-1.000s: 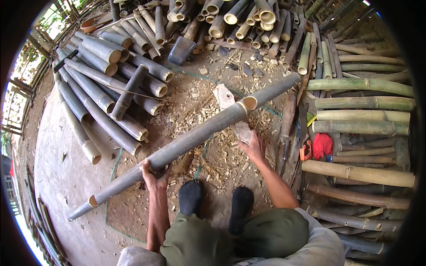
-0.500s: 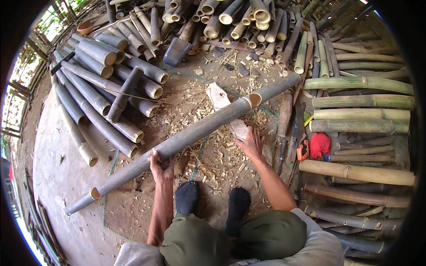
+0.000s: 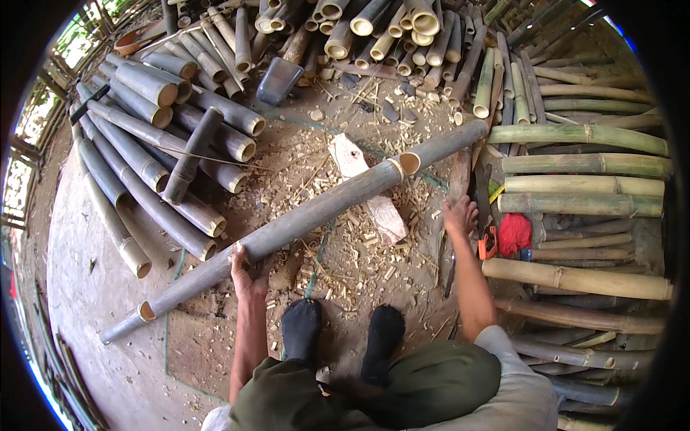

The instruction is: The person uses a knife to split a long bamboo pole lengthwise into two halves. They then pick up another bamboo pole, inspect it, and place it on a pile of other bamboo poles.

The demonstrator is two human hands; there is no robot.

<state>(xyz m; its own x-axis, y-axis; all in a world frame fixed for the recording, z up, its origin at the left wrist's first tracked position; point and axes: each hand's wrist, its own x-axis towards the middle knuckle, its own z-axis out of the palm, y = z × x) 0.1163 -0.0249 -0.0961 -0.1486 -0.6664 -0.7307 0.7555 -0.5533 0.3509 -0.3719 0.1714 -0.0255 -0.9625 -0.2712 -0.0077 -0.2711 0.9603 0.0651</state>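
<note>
Right hand: had moved off the pale block to the right, reaching beside a brown wooden strip [image 3: 460, 176]; right hand [image 3: 460, 214] had fingers curled, couldn't tell if it gripped anything.
Left hand: left hand [image 3: 248, 279] grasped the bamboo pole from the near side, thumb over the top, other fingers partly hidden.
Bamboo pole: bamboo pole [image 3: 309, 217] slanted from near left to far right, one cut opening toward each end.
Pale block: pale block [image 3: 388, 219] lay crosswise under the pole, near end uncovered.
Right side: orange-handled tool [image 3: 488, 243] and red cloth [image 3: 515, 233] lay just right of right hand.
Pole work: judged a one-handed steadying step; next move called for a firm left hold against rolling.
</note>
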